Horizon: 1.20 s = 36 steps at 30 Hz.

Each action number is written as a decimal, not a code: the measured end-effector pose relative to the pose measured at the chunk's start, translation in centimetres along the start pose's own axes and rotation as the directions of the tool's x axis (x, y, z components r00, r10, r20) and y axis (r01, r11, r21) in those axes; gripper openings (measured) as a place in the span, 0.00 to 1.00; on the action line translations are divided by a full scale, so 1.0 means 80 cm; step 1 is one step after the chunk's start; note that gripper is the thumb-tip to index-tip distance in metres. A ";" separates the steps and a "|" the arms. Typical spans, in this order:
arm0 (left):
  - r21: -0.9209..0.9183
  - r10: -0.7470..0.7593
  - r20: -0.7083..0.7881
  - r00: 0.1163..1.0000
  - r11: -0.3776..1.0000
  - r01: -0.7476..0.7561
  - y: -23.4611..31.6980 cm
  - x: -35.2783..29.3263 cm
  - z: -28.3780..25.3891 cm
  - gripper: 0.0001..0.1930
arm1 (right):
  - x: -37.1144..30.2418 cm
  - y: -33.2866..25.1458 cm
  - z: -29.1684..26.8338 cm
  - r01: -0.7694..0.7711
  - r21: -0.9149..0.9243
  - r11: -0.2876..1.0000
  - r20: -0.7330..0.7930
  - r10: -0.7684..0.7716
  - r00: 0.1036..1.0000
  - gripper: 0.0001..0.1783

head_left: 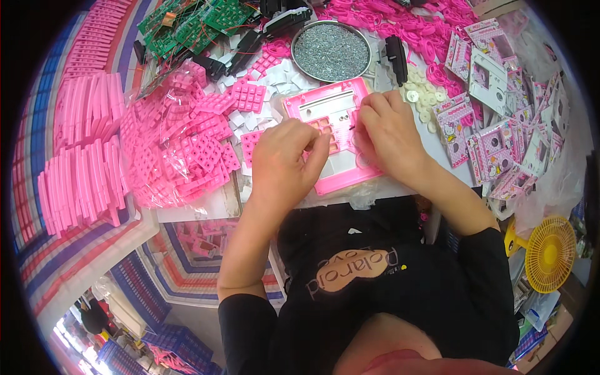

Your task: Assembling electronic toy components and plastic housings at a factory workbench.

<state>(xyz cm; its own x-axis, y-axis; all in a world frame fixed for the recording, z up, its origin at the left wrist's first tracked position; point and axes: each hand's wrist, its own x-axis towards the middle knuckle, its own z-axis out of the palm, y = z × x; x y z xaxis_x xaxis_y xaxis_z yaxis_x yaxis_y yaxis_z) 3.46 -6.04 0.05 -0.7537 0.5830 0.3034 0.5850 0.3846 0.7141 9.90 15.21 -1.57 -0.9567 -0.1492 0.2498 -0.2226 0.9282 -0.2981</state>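
A pink plastic housing (342, 179) with a white inner face lies on the table in front of me. It has a long slot near its far edge and a small grid of keypad openings. My left hand (286, 159) is closed over its left side, thumb and fingertips bent together by the keypad openings. Over the right side my right hand (389, 134) is also closed, its fingertips pressed together at the housing. A small dark bit shows by those fingertips. What either hand pinches is hidden or too small to name.
A round metal tray of small screws (331, 51) stands beyond the housing. Pink keypads (187, 140) and stacked pink panels (81, 181) lie left, green circuit boards (200, 25) far left. White round parts (426, 94) and printed white-and-pink panels (497, 140) lie right, near a yellow fan (550, 255).
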 end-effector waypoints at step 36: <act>0.008 0.142 -0.074 0.987 0.990 -0.142 0.011 -0.029 0.067 0.11 | 0.024 -0.025 -0.059 0.202 0.975 -0.088 -0.197 0.062 0.978 0.17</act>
<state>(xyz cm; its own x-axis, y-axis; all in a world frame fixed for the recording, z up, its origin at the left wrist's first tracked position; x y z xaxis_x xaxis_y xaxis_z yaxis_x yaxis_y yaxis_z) 7.33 -3.21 -3.39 -0.6829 0.5775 0.4474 0.6885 0.3040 0.6585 9.36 14.66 3.86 -0.9130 -0.0212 0.4074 -0.3565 -0.4443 -0.8219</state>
